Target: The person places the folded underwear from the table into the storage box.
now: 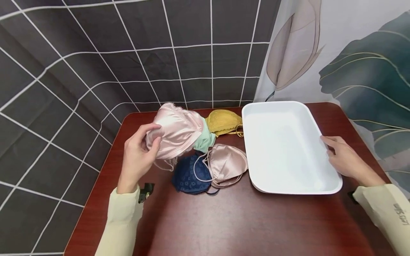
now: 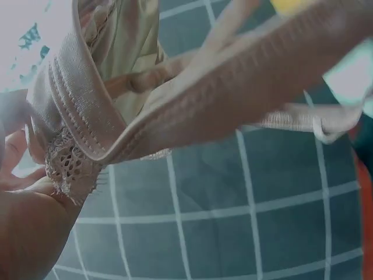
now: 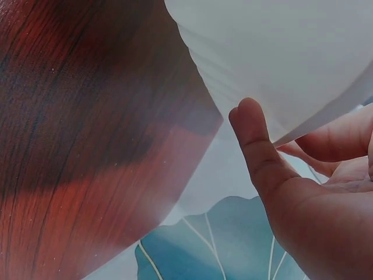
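My left hand (image 1: 136,154) holds a pale pink satin bra (image 1: 179,129) between thumb and fingers over the left part of the table. Its stitched edge and a bit of lace trim (image 2: 70,166) show close up in the left wrist view. Behind and below it lie a mint green bra (image 1: 205,138), a navy lace bra (image 1: 190,174) and a dusty pink satin bra (image 1: 227,161), the mint one partly hidden. On the right, my right hand (image 1: 347,160) pinches the right rim of a white plastic tub (image 1: 285,149); its thumb (image 3: 253,125) presses the tub's outer wall.
A mustard yellow bra (image 1: 224,121) lies at the back, beside the tub's left wall. All of this is on a reddish-brown wooden table (image 1: 224,224). Dark grid-patterned cloth (image 1: 192,64) hangs behind and to the left, with a leaf-print curtain (image 1: 362,71) at the right.
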`<action>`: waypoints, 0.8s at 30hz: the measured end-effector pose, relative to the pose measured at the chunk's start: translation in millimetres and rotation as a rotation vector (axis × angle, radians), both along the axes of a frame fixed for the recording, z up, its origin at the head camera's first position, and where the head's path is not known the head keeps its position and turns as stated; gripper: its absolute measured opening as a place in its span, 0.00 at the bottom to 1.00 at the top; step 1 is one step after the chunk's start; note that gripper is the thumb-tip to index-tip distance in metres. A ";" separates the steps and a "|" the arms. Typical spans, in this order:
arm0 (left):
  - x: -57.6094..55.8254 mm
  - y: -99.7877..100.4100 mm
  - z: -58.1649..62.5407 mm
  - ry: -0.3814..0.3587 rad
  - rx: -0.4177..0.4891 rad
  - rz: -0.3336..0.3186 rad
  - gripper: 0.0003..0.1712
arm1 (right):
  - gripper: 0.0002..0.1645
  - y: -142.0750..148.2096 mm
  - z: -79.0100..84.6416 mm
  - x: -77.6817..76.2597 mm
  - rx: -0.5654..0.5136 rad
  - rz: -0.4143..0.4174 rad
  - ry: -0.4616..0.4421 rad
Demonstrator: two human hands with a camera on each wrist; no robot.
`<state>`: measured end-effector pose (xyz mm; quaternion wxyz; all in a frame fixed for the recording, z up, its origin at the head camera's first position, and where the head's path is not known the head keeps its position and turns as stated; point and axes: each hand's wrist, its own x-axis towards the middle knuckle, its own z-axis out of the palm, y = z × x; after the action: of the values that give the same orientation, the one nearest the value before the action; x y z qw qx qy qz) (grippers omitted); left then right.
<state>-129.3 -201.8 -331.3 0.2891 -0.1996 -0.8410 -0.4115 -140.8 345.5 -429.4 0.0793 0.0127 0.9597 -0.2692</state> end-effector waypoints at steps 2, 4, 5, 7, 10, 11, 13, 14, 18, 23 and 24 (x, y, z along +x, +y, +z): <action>-1.9 14.7 8.8 0.027 0.031 -0.037 0.19 | 0.34 0.4 -0.3 0.2 0.001 0.000 0.002; -4.2 28.9 16.8 0.057 0.060 -0.081 0.19 | 0.35 0.9 -0.6 0.4 -0.002 -0.003 0.001; -5.7 36.1 20.0 0.070 0.075 -0.110 0.18 | 0.35 1.0 -0.6 0.8 0.000 -0.004 0.001; -8.8 51.1 24.9 0.102 0.096 -0.169 0.18 | 0.35 1.3 -0.4 1.5 -0.002 -0.009 -0.003; -14.4 76.0 28.7 0.142 0.092 -0.258 0.17 | 0.35 1.9 -0.2 2.2 -0.010 -0.015 -0.012; -16.1 84.8 29.7 0.153 0.082 -0.284 0.17 | 0.35 2.1 -0.3 2.2 -0.010 -0.015 -0.014; -19.3 101.9 30.4 0.172 0.058 -0.328 0.16 | 0.35 3.0 -0.6 1.7 -0.017 -0.011 -0.017; -20.7 110.2 30.5 0.179 0.054 -0.356 0.16 | 0.35 2.9 -0.5 1.6 -0.019 -0.009 -0.018; -24.7 141.1 29.8 0.188 0.065 -0.471 0.16 | 0.35 1.9 0.5 1.6 -0.024 0.002 -0.021; -26.9 176.1 26.0 0.182 0.098 -0.592 0.16 | 0.34 2.7 0.0 2.8 -0.010 0.016 -0.008; -26.6 182.7 24.9 0.179 0.100 -0.613 0.16 | 0.34 6.0 -2.2 1.9 -0.009 0.030 0.000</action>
<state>-155.9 -19.1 -306.4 0.2341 -0.4646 -0.6917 -0.5009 -138.9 351.5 -431.6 0.0835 -0.0019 0.9586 -0.2721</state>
